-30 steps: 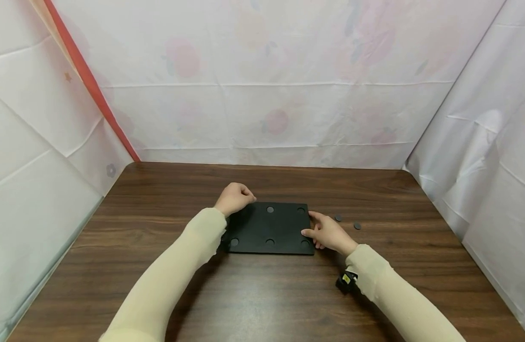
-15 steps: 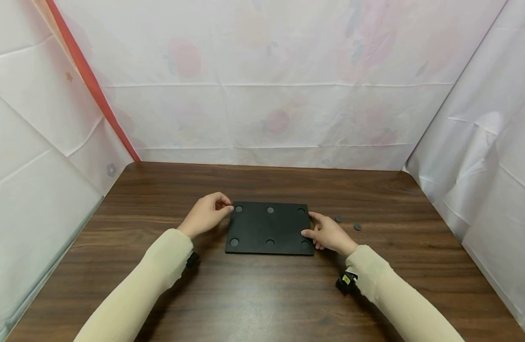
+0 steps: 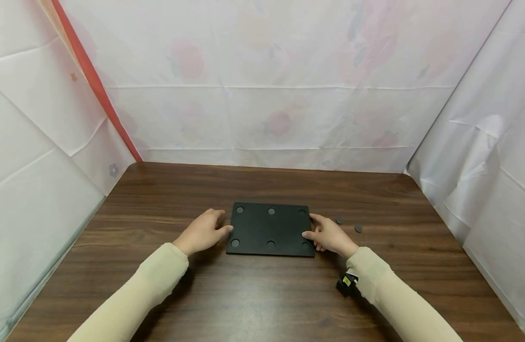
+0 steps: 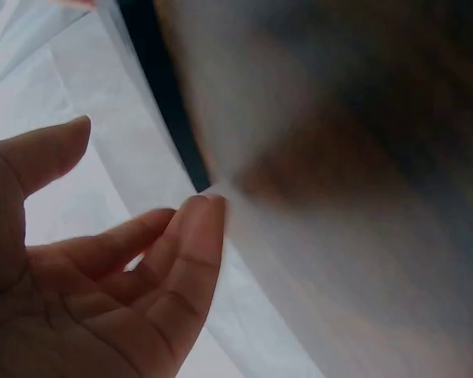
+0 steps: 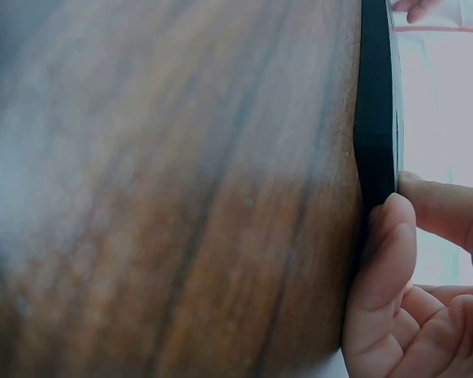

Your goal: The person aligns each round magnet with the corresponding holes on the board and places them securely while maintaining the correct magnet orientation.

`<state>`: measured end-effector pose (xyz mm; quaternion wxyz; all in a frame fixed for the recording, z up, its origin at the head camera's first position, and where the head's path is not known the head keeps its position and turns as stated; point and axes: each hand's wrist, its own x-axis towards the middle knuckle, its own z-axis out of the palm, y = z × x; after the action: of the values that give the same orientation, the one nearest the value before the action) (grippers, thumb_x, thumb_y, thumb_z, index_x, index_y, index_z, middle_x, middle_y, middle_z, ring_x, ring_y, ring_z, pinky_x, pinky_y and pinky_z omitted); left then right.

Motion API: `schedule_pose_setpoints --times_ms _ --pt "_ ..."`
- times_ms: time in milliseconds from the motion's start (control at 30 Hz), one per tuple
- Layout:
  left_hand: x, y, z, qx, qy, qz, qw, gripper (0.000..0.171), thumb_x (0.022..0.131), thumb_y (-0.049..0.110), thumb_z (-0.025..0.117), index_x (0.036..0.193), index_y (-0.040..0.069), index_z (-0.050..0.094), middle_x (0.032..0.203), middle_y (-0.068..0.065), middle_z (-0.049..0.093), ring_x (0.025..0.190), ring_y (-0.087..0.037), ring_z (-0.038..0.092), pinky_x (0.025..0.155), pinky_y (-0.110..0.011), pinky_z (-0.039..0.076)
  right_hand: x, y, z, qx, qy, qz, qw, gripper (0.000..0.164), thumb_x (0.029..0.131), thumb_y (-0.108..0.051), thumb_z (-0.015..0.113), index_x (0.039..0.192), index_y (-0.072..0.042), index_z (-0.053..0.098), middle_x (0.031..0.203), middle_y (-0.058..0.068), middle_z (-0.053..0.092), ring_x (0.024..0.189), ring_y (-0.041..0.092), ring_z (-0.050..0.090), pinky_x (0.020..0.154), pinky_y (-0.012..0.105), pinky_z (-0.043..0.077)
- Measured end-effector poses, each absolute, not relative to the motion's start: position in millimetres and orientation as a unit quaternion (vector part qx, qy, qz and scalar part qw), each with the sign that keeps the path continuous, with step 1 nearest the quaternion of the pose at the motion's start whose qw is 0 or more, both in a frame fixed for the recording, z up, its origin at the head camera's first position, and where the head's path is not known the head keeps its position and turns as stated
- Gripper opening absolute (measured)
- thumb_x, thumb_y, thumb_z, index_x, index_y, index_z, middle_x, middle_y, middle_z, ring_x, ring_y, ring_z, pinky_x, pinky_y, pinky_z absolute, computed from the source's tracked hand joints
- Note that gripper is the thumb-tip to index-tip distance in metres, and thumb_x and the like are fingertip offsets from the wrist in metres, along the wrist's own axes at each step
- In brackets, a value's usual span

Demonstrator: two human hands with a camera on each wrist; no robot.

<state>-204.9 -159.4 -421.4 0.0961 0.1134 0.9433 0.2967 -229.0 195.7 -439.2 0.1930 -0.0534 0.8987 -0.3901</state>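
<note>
A flat black rectangular board [image 3: 271, 230] lies on the table, with round recesses along its far and near edges. Grey discs seem to sit in the far left, far middle and near left recesses; the rest show only dark curved rims. At the board's right edge my right hand [image 3: 329, 235] holds it, thumb on top and fingers against the side. My left hand [image 3: 203, 231] is beside the left edge, its thumb apart from its loosely bent fingers and nothing held. In the left wrist view, a gap separates this thumb [image 4: 55, 153] from the fingers.
Two small dark discs, a nearer one [image 3: 358, 229] and a farther one [image 3: 339, 221], lie on the wooden table [image 3: 262, 294] right of the board. White cloth [image 3: 253, 114] hangs behind the table and on both sides. A small black device [image 3: 347, 283] is on the right wrist.
My left hand has moved from above the board's far left corner out to its left side and nearer, uncovering the far left recess. The right hand has stayed at the right edge.
</note>
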Motion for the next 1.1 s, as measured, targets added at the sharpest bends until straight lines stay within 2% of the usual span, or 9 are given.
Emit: schedule_pose_setpoints --times_ms 100,200,400,533,900,1100 --pt "-208 -156 -425 0.104 0.941 0.302 0.115 0.07 0.098 0.038 0.059 0.145 -0.009 0.037 0.127 -0.02 0.055 0.104 -0.026 0.06 0.092 -0.048 0.05 -228 196 -440 -0.052 0.898 -0.391 0.193 0.074 0.095 -0.026 0.066 0.155 -0.009 0.027 0.067 0.008 0.059 0.053 0.02 0.057 0.054 0.034 0.051" --pt "-211 -154 -427 0.091 0.933 0.321 0.134 0.075 0.097 0.037 0.061 0.147 -0.011 0.032 0.125 -0.019 0.055 0.099 -0.023 0.061 0.092 -0.047 0.05 -229 196 -440 -0.052 0.898 -0.393 0.193 0.073 0.095 -0.025 0.066 0.155 -0.009 0.028 0.067 0.008 0.059 0.053 0.019 0.057 0.053 0.034 0.051" --pt "-216 -148 -429 0.094 0.925 0.329 0.164 0.084 0.09 0.031 0.071 0.15 -0.008 0.028 0.128 -0.02 0.051 0.108 -0.027 0.059 0.094 -0.047 0.049 -229 195 -439 -0.054 0.896 -0.395 0.195 0.073 0.095 -0.024 0.066 0.155 -0.009 0.028 0.067 0.008 0.06 0.052 0.018 0.056 0.053 0.033 0.052" --pt "-218 -145 -430 0.102 0.928 0.317 0.165 0.086 0.087 0.028 0.075 0.15 -0.006 0.029 0.128 -0.021 0.052 0.115 -0.031 0.057 0.096 -0.047 0.049 -229 195 -438 -0.057 0.896 -0.395 0.196 0.073 0.095 -0.025 0.066 0.155 -0.008 0.027 0.067 0.008 0.06 0.052 0.018 0.056 0.053 0.034 0.052" --pt "-218 -142 -430 0.101 0.933 0.308 0.155 0.082 0.089 0.031 0.073 0.15 -0.005 0.031 0.118 -0.014 0.056 0.099 -0.022 0.058 0.085 -0.041 0.05 -228 202 -433 -0.086 0.889 -0.4 0.205 0.068 0.098 -0.025 0.061 0.154 -0.006 0.028 0.072 0.008 0.062 0.057 0.019 0.058 0.057 0.034 0.053" --pt "-217 -139 -427 0.1 0.935 0.303 0.154 0.084 0.091 0.031 0.071 0.152 -0.004 0.026 0.119 -0.018 0.056 0.102 -0.025 0.059 0.086 -0.041 0.051 -228 215 -424 -0.125 0.896 -0.399 0.149 0.062 0.099 -0.028 0.059 0.152 -0.007 0.034 0.083 0.012 0.065 0.068 0.023 0.063 0.062 0.036 0.053"
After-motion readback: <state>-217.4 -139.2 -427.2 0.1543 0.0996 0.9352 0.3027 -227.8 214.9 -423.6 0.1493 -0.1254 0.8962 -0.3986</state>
